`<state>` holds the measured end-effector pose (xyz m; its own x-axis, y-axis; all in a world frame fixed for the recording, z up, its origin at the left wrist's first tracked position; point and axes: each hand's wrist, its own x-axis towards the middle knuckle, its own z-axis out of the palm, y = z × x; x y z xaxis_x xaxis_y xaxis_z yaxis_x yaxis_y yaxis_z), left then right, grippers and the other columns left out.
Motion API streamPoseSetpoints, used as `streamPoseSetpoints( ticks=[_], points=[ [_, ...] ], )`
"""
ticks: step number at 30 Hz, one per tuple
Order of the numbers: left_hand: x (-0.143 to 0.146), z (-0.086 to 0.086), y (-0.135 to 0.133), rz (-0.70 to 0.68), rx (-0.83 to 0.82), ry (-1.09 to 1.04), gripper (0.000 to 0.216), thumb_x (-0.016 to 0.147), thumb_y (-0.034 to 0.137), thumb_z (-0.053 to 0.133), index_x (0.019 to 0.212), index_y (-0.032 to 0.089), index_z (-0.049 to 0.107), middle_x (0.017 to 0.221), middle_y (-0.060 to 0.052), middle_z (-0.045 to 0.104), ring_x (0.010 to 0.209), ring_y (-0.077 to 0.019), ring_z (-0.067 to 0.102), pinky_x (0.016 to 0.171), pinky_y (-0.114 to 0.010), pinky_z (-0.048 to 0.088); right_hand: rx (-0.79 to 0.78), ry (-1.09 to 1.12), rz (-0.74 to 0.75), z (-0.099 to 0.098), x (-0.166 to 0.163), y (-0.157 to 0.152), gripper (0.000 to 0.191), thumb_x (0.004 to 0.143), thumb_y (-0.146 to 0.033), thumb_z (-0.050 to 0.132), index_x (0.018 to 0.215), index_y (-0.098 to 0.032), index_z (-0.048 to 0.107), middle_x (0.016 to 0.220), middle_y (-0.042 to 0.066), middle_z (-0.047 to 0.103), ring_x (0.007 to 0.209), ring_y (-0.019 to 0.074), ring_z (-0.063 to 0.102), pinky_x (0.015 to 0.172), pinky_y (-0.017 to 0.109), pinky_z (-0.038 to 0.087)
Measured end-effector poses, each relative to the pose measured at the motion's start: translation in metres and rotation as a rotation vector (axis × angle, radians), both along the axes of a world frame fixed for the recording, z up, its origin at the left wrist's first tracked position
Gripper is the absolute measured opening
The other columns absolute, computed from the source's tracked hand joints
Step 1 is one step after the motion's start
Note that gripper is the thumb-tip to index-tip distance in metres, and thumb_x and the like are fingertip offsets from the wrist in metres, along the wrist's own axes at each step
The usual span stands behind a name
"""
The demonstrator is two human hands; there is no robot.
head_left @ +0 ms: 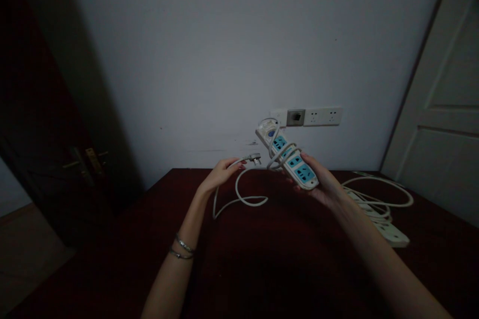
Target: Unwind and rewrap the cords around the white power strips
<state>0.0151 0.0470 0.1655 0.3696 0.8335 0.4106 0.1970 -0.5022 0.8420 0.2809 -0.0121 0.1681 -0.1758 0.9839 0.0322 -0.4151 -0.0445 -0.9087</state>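
My right hand (318, 179) grips the lower end of a white power strip (307, 183) with blue socket panels, held tilted above the table. Part of its white cord (288, 148) is wound round the strip's middle. The rest hangs in a loose loop between my hands. My left hand (221, 173) is closed on the cord just behind the plug (255, 158), whose metal pins point down and to the right. Two silver bracelets circle my left wrist.
A second white power strip (391, 234) with coiled cord lies on the dark red table (262, 259), partly behind my right forearm. Wall sockets (323, 116) are mounted behind the held strip. A dark door (45, 109) stands left, a pale door (445, 124) right.
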Motion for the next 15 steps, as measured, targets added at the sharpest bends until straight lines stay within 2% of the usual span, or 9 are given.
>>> streamPoseSetpoints(
  ticks=[2,4,8,15],
  points=[
    [-0.007,0.003,-0.001,0.026,0.115,0.058,0.020,0.080,0.028,0.057,0.089,0.014,0.068,0.084,-0.006,0.065,0.074,-0.0125,0.056,0.068,-0.022,0.044,0.002,-0.001,0.030,-0.001,0.002,0.001,0.032,0.085,-0.044,0.050,0.102,-0.018,0.057,0.076,0.009,0.069,0.053,0.0148,0.062,0.039,0.021,0.048],
    [-0.012,0.005,-0.003,0.015,0.134,0.090,0.024,0.081,0.031,0.056,0.096,0.015,0.067,0.080,-0.004,0.063,0.065,-0.0107,0.053,0.061,-0.021,0.043,0.007,-0.012,0.068,-0.002,0.003,0.001,0.033,0.085,-0.044,0.049,0.102,-0.016,0.057,0.076,0.009,0.069,0.052,0.0146,0.061,0.038,0.021,0.047],
    [-0.017,0.006,-0.007,-0.071,0.057,0.119,0.033,0.083,0.035,0.052,0.105,0.014,0.063,0.070,-0.002,0.059,0.049,-0.0076,0.046,0.048,-0.020,0.038,0.018,-0.054,0.112,-0.004,0.000,0.001,0.034,0.085,-0.042,0.049,0.104,-0.015,0.058,0.075,0.009,0.068,0.053,0.0153,0.061,0.036,0.021,0.047],
    [-0.014,0.002,-0.009,-0.152,-0.114,0.103,0.029,0.080,0.030,0.055,0.104,0.015,0.064,0.062,-0.001,0.057,0.044,-0.0067,0.044,0.043,-0.020,0.035,0.040,-0.083,0.123,-0.006,-0.013,-0.003,0.035,0.084,-0.042,0.049,0.102,-0.014,0.059,0.077,0.010,0.067,0.051,0.0140,0.059,0.035,0.021,0.046]
  ],
)
